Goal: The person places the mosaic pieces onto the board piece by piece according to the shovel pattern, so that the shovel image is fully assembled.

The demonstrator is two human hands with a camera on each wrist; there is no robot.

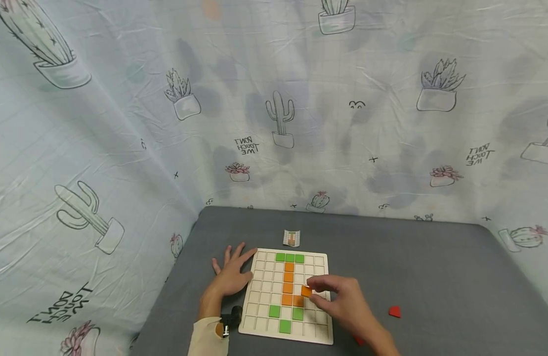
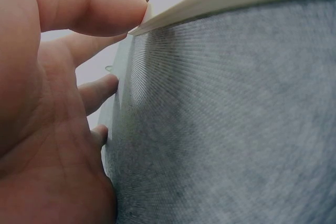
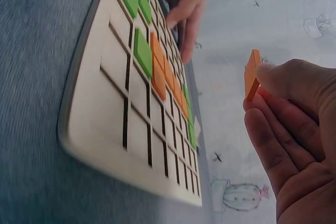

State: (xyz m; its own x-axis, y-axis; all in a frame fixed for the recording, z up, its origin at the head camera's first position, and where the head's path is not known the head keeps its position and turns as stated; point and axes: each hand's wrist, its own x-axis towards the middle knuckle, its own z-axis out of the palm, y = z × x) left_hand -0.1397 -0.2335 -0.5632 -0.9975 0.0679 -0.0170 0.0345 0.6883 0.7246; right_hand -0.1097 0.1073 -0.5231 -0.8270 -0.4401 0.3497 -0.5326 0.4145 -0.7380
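A pale gridded board lies on the grey table. Orange square tiles form a column down its middle, with one more beside the lowest. Three green tiles line up above the column, and three others sit below it. My right hand pinches a loose orange tile between thumb and fingertips, held above the board's right half. With fingers spread, my left hand rests at the board's left side; in the left wrist view, its thumb and a finger touch the board's edge.
A small card printed with a grid pattern lies behind the board. To the right is a red piece; another red piece is partly hidden by my right forearm. Cactus-print cloth hangs behind the table.
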